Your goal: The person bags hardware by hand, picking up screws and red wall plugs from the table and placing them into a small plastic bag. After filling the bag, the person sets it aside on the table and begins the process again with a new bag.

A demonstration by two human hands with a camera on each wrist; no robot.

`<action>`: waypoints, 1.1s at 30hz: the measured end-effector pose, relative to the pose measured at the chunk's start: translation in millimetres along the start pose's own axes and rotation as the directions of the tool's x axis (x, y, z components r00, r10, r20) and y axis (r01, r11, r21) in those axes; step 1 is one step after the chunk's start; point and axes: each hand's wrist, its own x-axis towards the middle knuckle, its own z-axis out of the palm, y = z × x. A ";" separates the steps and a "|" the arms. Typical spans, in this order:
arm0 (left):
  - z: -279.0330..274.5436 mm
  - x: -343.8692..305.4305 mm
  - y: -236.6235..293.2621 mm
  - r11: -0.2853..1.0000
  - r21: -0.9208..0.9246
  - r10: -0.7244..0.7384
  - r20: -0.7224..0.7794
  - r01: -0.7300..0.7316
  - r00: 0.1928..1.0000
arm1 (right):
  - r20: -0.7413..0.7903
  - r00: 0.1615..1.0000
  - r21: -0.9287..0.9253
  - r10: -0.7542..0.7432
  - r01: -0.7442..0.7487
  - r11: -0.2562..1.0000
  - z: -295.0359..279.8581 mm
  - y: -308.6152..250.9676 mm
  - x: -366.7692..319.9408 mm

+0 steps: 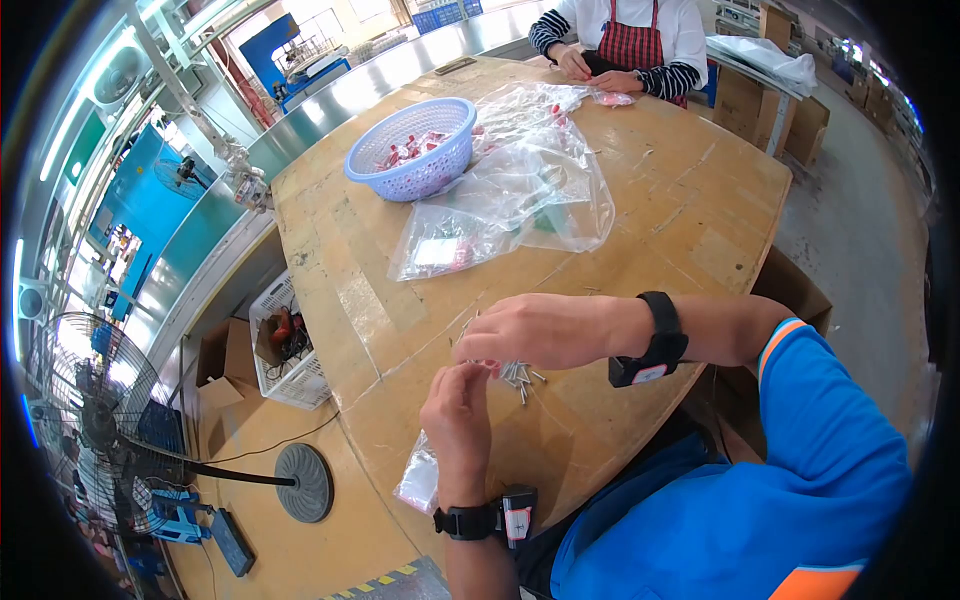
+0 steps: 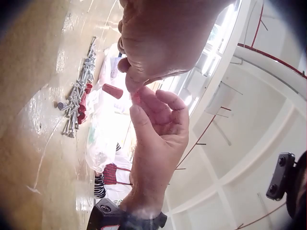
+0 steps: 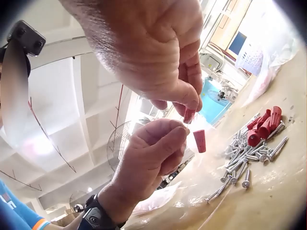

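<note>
At far left, a fan [image 1: 97, 420] stands beside the table [image 1: 660, 230]; next, a crate [image 1: 300, 385] sits below the table's edge. The basket [image 1: 430, 180] rests toward the far left of the table, its raised wall probably serving to keep the red-and-white items [image 1: 415, 150] together. A small bag [image 1: 420, 475] lies near the left hand [image 1: 458, 415], whose fingers are curled where the two hands meet; whether its grip contains anything cannot be told. A red plug [image 3: 189, 115] is pinched in the fingertip grip of the right hand [image 1: 525, 330], a hold that seems suited to so small a piece. A loose plug [image 3: 200, 141] appears just beside the left fingertips in the right wrist view; its support cannot be made out. Screws [image 3: 244, 160] lie heaped on the table by the hands, with more plugs [image 3: 265, 128] at the heap, presumably so that both are within short reach. Beyond, a large bag [image 1: 590, 200] lies spread beside the basket. Farther right, a person [image 1: 640, 40] is at the table's far edge.
</note>
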 end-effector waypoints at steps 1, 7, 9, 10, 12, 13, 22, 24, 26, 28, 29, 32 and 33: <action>0.7 0.7 0.6 1.000 -0.002 0.014 -0.008 -0.014 1.000 | 0.013 0.999 -0.056 -0.037 0.037 0.998 -1.7 -3.5 2.1; 0.5 -5.8 -6.1 0.992 0.128 0.006 -0.003 -0.006 1.000 | 0.155 0.979 -0.384 -0.132 0.183 0.905 -1.1 -13.1 5.5; 0.8 -4.1 -4.7 0.995 0.104 0.000 -0.006 0.000 1.000 | 0.188 0.976 -0.436 -0.108 0.182 0.882 -2.6 -15.9 6.2; 0.8 -3.4 -3.8 0.996 0.087 -0.006 -0.005 0.007 1.000 | 0.201 0.974 -0.432 -0.101 0.181 0.884 -2.9 -17.0 6.1; 1.4 -2.9 -4.5 0.999 0.034 -0.022 -0.012 0.022 1.000 | 0.227 0.970 -0.423 -0.089 0.180 0.888 -2.7 -18.6 5.5; 2.7 -2.9 -6.6 1.000 -0.004 -0.030 -0.019 0.030 0.999 | 0.212 0.976 -0.240 -0.055 0.106 0.965 -1.4 -16.6 4.9; -7.5 -1.6 9.7 0.998 -0.052 -0.038 -0.197 0.028 0.980 | -0.035 0.987 0.509 -0.157 0.153 0.847 -55.4 -57.7 -2.9; -9.4 0.9 11.9 0.995 -0.058 0.061 -0.268 -0.080 0.961 | 0.018 0.948 0.744 -0.317 0.198 0.638 -77.8 -89.3 -10.6; -4.5 1.1 2.9 0.998 -0.033 0.050 -0.143 -0.055 0.988 | -0.253 0.917 0.799 -0.310 0.378 0.467 -76.4 -125.0 -10.9; -2.4 1.2 0.4 0.999 -0.034 0.019 -0.111 -0.022 0.994 | -0.490 0.838 0.731 -0.241 0.546 0.409 -68.4 -146.3 -8.4; -1.5 0.5 1.4 0.999 -0.054 -0.004 -0.123 -0.003 0.992 | -0.507 0.813 0.696 -0.285 0.581 0.421 -67.4 -149.3 -12.0; -1.3 -1.8 2.5 0.991 -0.120 -0.080 -0.125 0.065 0.989 | -0.420 0.817 0.701 -0.396 0.569 0.430 -68.2 -149.2 -22.3; -1.5 -0.5 2.6 0.986 -0.146 -0.104 -0.132 0.085 0.986 | -0.358 0.825 0.722 -0.437 0.541 0.431 -71.3 -146.8 -23.8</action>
